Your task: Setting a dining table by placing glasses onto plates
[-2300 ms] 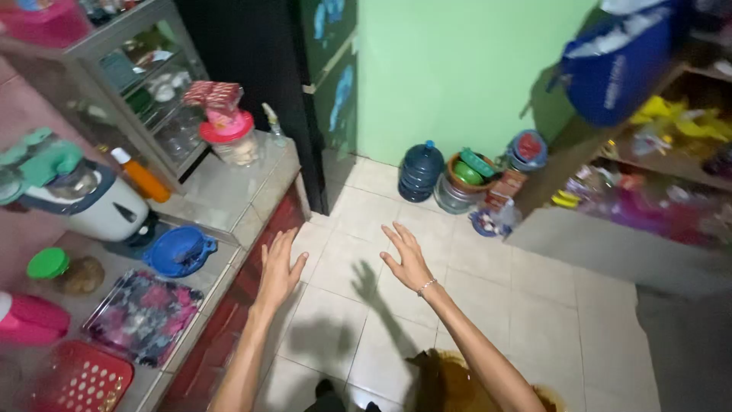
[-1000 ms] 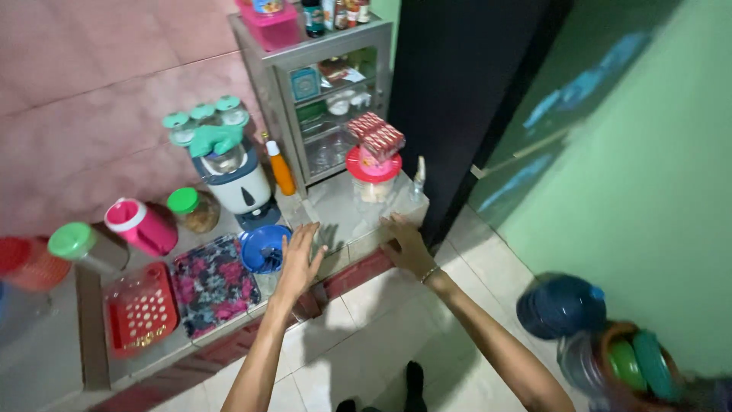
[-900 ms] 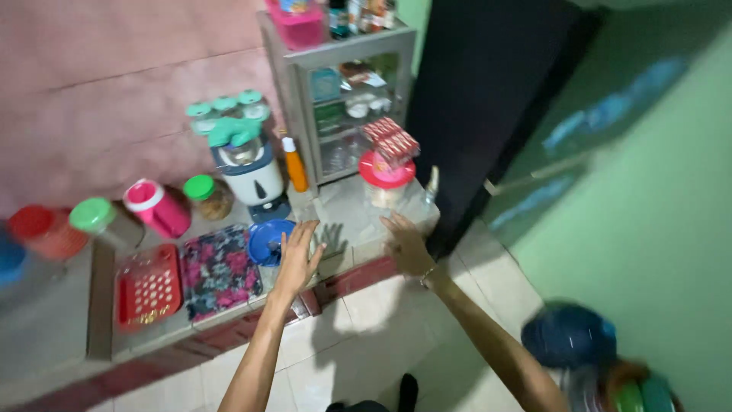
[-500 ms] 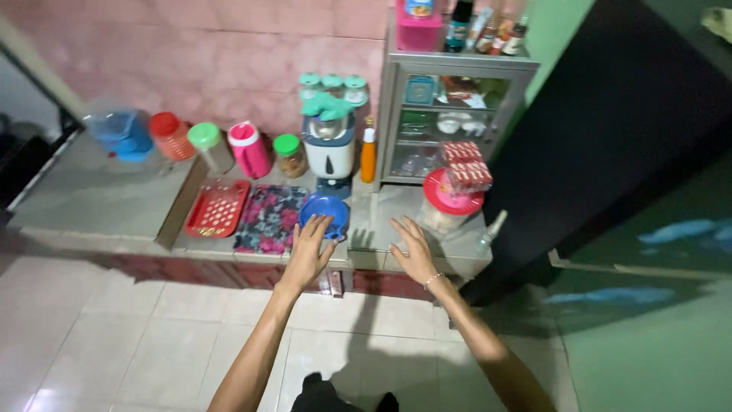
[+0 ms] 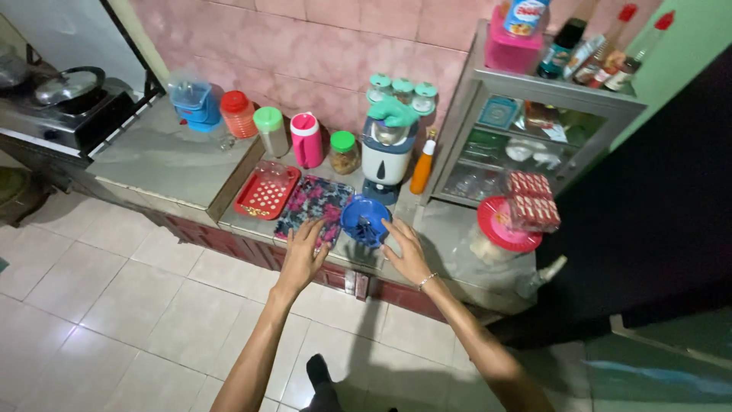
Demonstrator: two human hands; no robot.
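Observation:
Both my arms reach out over the front edge of a low tiled counter (image 5: 164, 156). My left hand (image 5: 303, 250) is open with fingers spread, hovering over the near edge of a floral-patterned tray (image 5: 314, 209). My right hand (image 5: 407, 252) is also open, its fingers just right of a blue bowl (image 5: 365, 220) with dark utensils in it. Neither hand holds anything.
Behind stand a white blender with green cups (image 5: 386, 145), an orange bottle (image 5: 422, 166), a pink jug (image 5: 306, 140), lidded jars (image 5: 345, 152) and a red perforated tray (image 5: 266, 191). A glass-fronted cabinet (image 5: 526, 145) and red-lidded jar (image 5: 504, 229) sit right, a stove (image 5: 65, 103) far left.
The view has swung from the floor and green wall round to face the counter. Both hands stayed open and now hover by the floral tray and blue bowl.

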